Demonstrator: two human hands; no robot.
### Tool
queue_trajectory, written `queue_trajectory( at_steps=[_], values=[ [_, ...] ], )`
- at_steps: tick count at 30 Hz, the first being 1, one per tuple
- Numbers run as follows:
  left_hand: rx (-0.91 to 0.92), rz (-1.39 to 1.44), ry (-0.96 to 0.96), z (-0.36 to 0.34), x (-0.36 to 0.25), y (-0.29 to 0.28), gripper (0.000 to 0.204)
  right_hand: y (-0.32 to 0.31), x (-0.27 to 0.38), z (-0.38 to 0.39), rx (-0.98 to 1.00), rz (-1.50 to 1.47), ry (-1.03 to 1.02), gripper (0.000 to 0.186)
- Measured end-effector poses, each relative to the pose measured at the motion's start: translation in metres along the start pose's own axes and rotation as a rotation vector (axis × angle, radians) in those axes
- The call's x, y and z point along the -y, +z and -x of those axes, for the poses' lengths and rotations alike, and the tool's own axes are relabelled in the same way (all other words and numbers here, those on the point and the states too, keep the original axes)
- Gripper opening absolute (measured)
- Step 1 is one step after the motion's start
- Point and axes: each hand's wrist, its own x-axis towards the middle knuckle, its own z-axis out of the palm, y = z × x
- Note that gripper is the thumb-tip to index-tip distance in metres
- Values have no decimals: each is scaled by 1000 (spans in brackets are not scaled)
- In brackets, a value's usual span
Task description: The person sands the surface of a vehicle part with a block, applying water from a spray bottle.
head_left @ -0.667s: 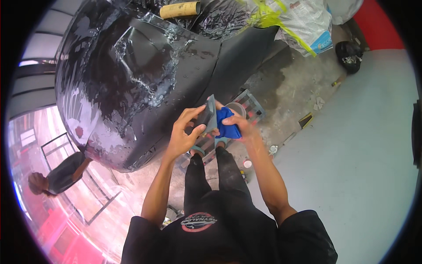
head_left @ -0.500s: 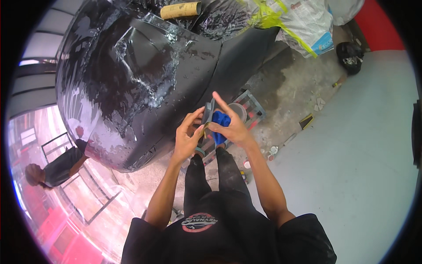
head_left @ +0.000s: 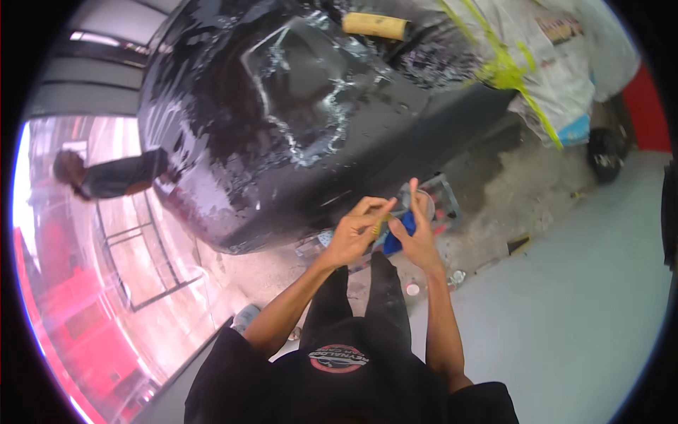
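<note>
My left hand (head_left: pixel 353 237) pinches a thin yellowish piece (head_left: pixel 379 228) against a grey, flat pad (head_left: pixel 404 200), just below the dark car body panel (head_left: pixel 353 134). My right hand (head_left: pixel 424 244) grips a blue cloth (head_left: pixel 395 240) beside it, index finger extended up along the grey pad. The fingers of both hands are close together, and exactly which holds the pad is hard to tell. The panel is wet and blotched, with a pale, rough-edged patch. Behind my hands are a round grey container and a low slatted platform (head_left: pixel 448 198), partly hidden.
Another person (head_left: pixel 113 180) stands at the panel's left end. A cardboard roll (head_left: pixel 374 25) lies on top, beside plastic sheeting with green tape (head_left: pixel 508 63). A dark bundle (head_left: pixel 604 155) lies right, near a grey-white surface (head_left: pixel 551 318). Small scraps lie on the floor.
The view has swung, so the car appears further right and lower. My hands have come closer together, the yellowish piece now showing between them. The other person appears higher in view.
</note>
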Motion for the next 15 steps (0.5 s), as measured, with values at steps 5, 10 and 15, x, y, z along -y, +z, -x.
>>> queue_trajectory(
  at_steps=[5, 10, 15],
  values=[
    [131, 133, -52, 1, -4, -3, 51, -13, 5, 0, 52, -329, 186, 75],
    [90, 114, -97, 0, 4, 5, 40, -19, -1, 2, 38, -289, 200, 96],
    [23, 293, -187, -15, -4, 23, 27, -19, -11, 3, 22, -441, 189, 113]
  ],
)
